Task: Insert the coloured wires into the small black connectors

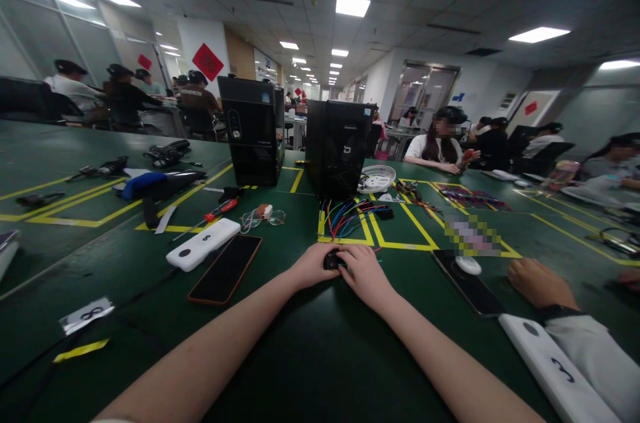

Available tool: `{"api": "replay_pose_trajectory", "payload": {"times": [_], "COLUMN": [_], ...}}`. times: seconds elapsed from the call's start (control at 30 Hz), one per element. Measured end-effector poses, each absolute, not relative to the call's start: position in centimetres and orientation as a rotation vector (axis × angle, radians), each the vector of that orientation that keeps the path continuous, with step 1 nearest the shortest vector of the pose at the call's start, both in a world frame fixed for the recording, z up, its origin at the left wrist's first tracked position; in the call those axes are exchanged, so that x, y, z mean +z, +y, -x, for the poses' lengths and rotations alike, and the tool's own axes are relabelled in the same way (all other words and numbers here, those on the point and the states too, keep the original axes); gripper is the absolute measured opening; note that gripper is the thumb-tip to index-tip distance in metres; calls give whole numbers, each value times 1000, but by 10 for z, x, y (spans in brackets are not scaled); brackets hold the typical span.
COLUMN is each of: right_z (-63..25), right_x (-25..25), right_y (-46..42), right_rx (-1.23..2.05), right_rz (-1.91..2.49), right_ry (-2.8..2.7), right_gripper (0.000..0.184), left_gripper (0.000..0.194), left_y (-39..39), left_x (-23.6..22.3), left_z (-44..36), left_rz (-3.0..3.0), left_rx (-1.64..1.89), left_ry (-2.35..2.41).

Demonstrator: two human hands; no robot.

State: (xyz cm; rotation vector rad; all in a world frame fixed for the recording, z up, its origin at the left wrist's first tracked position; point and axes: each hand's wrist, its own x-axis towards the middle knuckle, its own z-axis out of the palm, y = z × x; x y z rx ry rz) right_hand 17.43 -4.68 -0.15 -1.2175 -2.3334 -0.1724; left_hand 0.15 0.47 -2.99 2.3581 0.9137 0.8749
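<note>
My left hand (pixel 313 264) is closed around a small black part (pixel 331 260) low over the green table. From the other side, the bent fingers of my right hand (pixel 367 271) press against the same part. Most of it is hidden by my fingers, so its exact kind does not show. Just beyond my fingertips, a bundle of red, blue, green and black wires (pixel 343 217) fans out over a yellow-taped square. I cannot tell whether the wires join the black part.
Two black computer cases (pixel 253 143) stand behind the wires. To the left lie a phone (pixel 226 271), a white numbered power bank (pixel 204 244), a red screwdriver (pixel 221 209) and glasses (pixel 273 217). On the right are another phone (pixel 463 283) and a neighbour's hand (pixel 543 284).
</note>
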Motion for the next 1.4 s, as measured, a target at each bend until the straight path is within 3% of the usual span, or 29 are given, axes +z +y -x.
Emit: {"api": "replay_pose_trajectory", "payload": {"times": [0.13, 0.37, 0.6, 0.77, 0.87, 1.13, 1.4], "right_z": [-173, -167, -173, -176, -173, -191, -189], "right_x": [-3, -14, -4, 7, 7, -2, -6], "right_y": [-46, -46, -45, -53, -57, -36, -36], "right_rx": [-179, -13, 135, 132, 100, -200, -326], "right_rz": [1195, 1124, 1102, 1047, 1035, 1266, 1145], "right_ry": [-2300, -2214, -1992, -2327, -2475, -2304, -2347], "right_gripper": [14, 11, 11, 8, 3, 13, 20], "left_gripper": [43, 30, 38, 38, 39, 40, 38], "left_y": [4, 4, 7, 10, 12, 8, 5], "left_x": [-27, -25, -26, -29, -33, -29, -23], "left_z": [-2, -3, -1, -2, -3, -1, -1], "left_rz": [-2394, -2457, -2390, -2315, -2282, -2323, -2229], "left_rx": [857, 802, 812, 868, 904, 869, 857], "left_ry": [923, 907, 895, 986, 1013, 913, 888]}}
